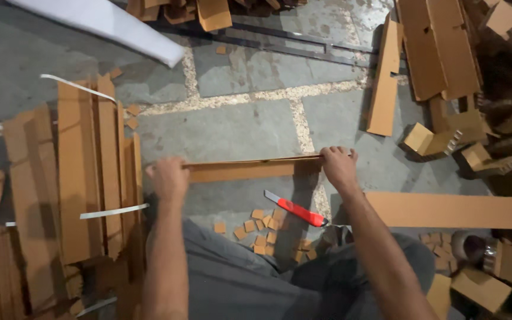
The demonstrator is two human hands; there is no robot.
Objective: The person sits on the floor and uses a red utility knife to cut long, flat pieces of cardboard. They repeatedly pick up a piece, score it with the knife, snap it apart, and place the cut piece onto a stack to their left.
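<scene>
A long, narrow brown cardboard strip (250, 168) is held level above the stone floor, folded lengthwise. My left hand (169, 178) grips its left end and my right hand (339, 166) grips its right end. Just below the strip a red utility knife (296, 210) lies on the floor with its blade pointing up-left. Several small square cardboard offcuts (261, 227) are scattered beside the knife, near my grey-trousered knees.
A stack of long cardboard strips (84, 172) with white plastic straps lies at left. A flat cardboard strip (445, 210) rests at right. More cardboard pieces and folded blocks (445, 65) pile up at upper right. A white sheet (108, 24) lies top left.
</scene>
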